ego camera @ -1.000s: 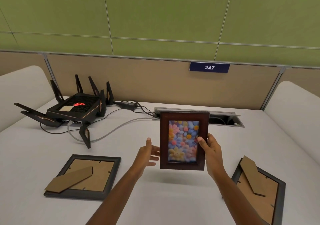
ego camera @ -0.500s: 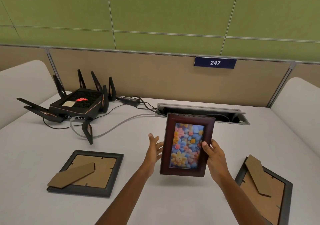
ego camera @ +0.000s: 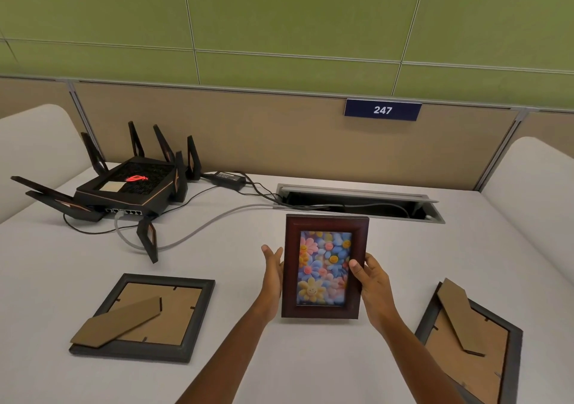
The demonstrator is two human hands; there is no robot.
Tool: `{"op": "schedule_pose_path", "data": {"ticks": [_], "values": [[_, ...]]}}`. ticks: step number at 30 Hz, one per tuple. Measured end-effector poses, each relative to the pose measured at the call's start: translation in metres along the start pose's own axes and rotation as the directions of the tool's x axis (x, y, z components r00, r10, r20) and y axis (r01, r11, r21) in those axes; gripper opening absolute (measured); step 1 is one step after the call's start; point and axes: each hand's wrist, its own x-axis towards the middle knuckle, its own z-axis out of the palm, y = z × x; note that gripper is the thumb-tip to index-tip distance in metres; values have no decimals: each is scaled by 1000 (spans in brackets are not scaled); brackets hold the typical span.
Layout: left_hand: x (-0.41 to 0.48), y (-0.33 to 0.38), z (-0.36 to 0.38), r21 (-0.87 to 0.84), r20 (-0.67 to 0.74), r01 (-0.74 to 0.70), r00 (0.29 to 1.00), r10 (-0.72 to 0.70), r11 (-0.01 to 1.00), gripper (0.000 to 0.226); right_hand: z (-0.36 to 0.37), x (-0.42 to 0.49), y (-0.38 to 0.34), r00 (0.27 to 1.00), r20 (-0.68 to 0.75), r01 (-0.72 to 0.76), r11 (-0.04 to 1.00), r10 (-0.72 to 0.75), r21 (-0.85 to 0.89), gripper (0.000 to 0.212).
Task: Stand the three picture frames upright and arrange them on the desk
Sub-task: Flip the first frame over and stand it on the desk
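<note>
Between both hands, upright brown frame (ego camera: 324, 267) (flower print), dark wood

Brown flower-picture frame (ego camera: 324, 267) upright at desk (ego camera: 310, 366) centre — right hand (ego camera: 371, 282) grips its right edge, left hand (ego camera: 273, 274) flat against its left edge. Two dark frames lie face down — left (ego camera: 143, 318), right (ego camera: 472, 346). Router (ego camera: 127, 186) far left.

Right of the right hand (ego camera: 371, 282), the face-down frame (ego camera: 472, 341) runs off the bottom edge. The upright frame (ego camera: 324, 267) hides its own stand and part of the left hand (ego camera: 273, 274).
</note>
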Motion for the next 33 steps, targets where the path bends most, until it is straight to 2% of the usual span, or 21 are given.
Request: {"op": "schedule_pose_path", "data": {"ticks": [10,15,18,20,21,23,25,27,30,33], "values": [[1,-4,-4,28,44,21,999,-22,999,70,4,3,9,1000,6,-21,1000,21,-20,16],[-4,-3,-3,30,23,21,1000,-22,999,68,0,5,10,1000,10,-25,997,25,-67,14],[-10,1,-1,60,-46,-30,998,33,998,61,-2,5,10,999,10,-33,995,34,-95,11],[-15,4,1,202,-140,-131,977,161,971,52,-4,3,12,999,12,-39,992,40,-120,13],[-18,6,1,321,-185,-189,948,258,928,52,-5,1,13,999,14,-40,991,42,-129,18],[-26,7,-1,530,-218,-292,860,461,796,66,-7,-6,16,999,9,-38,989,39,-141,26],[-33,6,-1,656,-166,-386,765,622,649,82,-10,-15,19,1000,-3,-19,985,18,-174,31],[-39,2,1,732,-49,-473,681,731,490,85,-14,-22,22,1000,-22,-4,974,-1,-228,35],[-49,-6,9,793,180,-568,563,806,221,67,-22,-34,25,998,-69,-9,960,-11,-279,44],[-60,-17,18,779,404,-627,503,764,2,56,-33,-46,23,995,-98,-5,949,-28,-317,42]]}}
